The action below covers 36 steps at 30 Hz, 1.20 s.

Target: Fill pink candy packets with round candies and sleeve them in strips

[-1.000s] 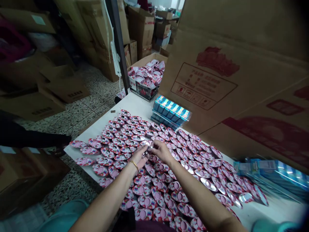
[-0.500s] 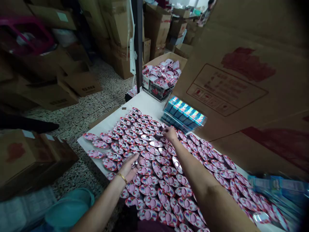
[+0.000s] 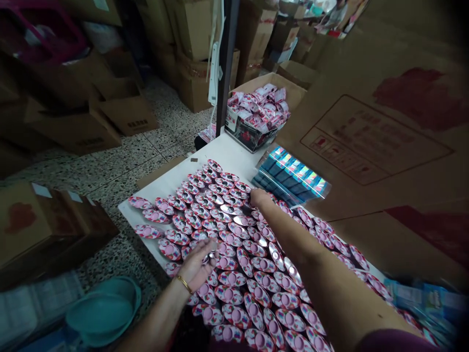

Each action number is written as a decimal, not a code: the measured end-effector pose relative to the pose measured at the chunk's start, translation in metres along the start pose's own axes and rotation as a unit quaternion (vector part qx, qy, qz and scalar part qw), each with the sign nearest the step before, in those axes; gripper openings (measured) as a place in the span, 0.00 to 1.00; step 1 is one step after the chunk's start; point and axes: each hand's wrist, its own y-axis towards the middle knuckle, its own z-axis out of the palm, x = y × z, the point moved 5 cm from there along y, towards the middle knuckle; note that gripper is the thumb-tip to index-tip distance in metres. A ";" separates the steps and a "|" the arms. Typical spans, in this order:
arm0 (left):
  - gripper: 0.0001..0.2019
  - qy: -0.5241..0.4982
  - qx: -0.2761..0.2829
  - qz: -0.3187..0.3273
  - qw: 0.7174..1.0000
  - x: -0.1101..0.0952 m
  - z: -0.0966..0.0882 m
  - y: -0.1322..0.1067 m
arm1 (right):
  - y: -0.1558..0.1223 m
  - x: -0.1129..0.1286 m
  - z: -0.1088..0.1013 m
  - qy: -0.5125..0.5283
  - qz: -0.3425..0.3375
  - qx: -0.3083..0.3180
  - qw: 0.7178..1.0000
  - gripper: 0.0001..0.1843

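Note:
Many oval pieces (image 3: pixel 229 278) with a red, white and pink pattern stand close together in rows over the white table. Most nearer ones have a round pink centre; several farther ones show a dark or silvery round centre. Above the left part of the rows, my left hand (image 3: pixel 201 261) is curled palm up around small shiny silvery round pieces (image 3: pixel 209 256). A gold-coloured bracelet circles that wrist. My right hand (image 3: pixel 259 197) reaches to the far right side of the rows, closed and pointing down at an oval piece. Its fingertips, and anything in them, are hidden.
Behind the rows, a box (image 3: pixel 252 134) full of pink wrapped packets stands on the white table (image 3: pixel 223 151). Beside it lies a clear-wrapped pack of blue boxes (image 3: pixel 293 173). A large carton (image 3: pixel 384 146) rises at right. Cartons (image 3: pixel 47 225) and a teal basin (image 3: pixel 104 308) are at left.
The view has shifted slightly. My right hand has moved a little along the far rows, and its fingers have turned out of sight. My left hand still holds the silvery pieces.

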 end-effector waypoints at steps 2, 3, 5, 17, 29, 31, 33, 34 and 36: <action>0.10 0.003 0.018 0.000 1.000 -0.001 0.003 0.001 | 0.002 -0.001 0.001 -0.012 -0.006 0.006 1.000 0.22; 0.11 0.012 0.026 -0.002 1.000 -0.001 0.003 0.001 | 0.002 -0.001 0.001 -0.016 -0.007 0.005 1.000 0.22; 0.14 0.031 0.036 -0.006 0.999 0.002 0.001 0.000 | -0.003 -0.003 0.000 -0.017 -0.008 -0.002 1.000 0.23; 0.13 0.147 0.092 0.004 0.985 -0.016 0.026 0.007 | -0.058 -0.015 -0.005 0.064 0.043 -0.082 0.994 0.18; 0.11 0.139 0.093 0.014 0.986 0.031 0.040 0.041 | -0.183 0.043 0.031 0.458 -0.301 -0.063 0.834 0.10; 0.10 0.122 0.077 0.014 0.989 0.029 0.038 0.038 | -0.175 0.042 0.033 0.513 -0.254 -0.045 0.819 0.12; 0.09 0.098 0.063 0.012 0.993 0.019 0.034 0.037 | -0.160 0.042 0.034 0.596 -0.196 -0.028 0.778 0.14; 0.08 0.088 0.058 0.008 0.994 0.012 0.030 0.037 | -0.152 0.042 0.035 0.642 -0.162 -0.022 0.749 0.15; 0.08 0.079 0.051 -0.007 0.996 -0.006 0.020 0.037 | -0.134 0.040 0.035 0.722 -0.090 -0.025 0.685 0.17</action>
